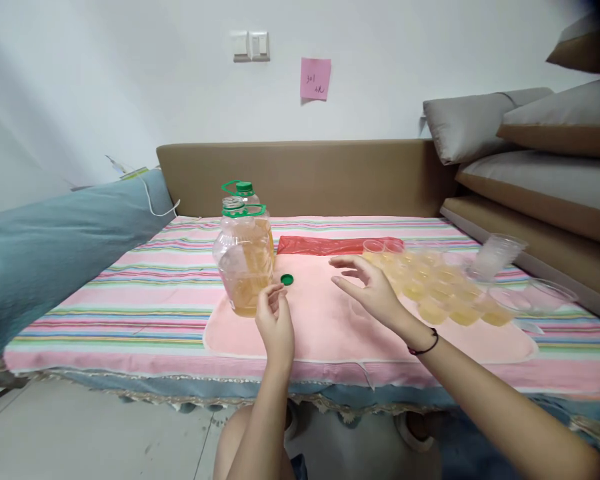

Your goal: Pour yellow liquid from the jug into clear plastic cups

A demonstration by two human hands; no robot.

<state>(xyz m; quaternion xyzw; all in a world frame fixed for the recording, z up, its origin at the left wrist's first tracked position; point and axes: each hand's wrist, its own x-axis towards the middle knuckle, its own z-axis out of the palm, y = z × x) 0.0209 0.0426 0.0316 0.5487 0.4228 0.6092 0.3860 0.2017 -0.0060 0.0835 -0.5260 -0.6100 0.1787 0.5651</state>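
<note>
My left hand is raised just right of an uncapped clear jug of yellow liquid, its fingers slightly curled and apart, holding nothing. Behind that jug stands another with a green cap. A loose green cap lies on the pink mat beyond my left hand. Over the mat, my right hand has its thumb and fingers spread with nothing between them. To its right, several clear cups of yellow liquid stand close together in rows. A faint clear cup shape shows beneath my right hand.
A red plastic bag lies behind the mat. Stacked clear cups lean at the right, near large clear rims. Grey and brown cushions pile up on the right. A blue armrest bounds the left, a brown backrest the rear.
</note>
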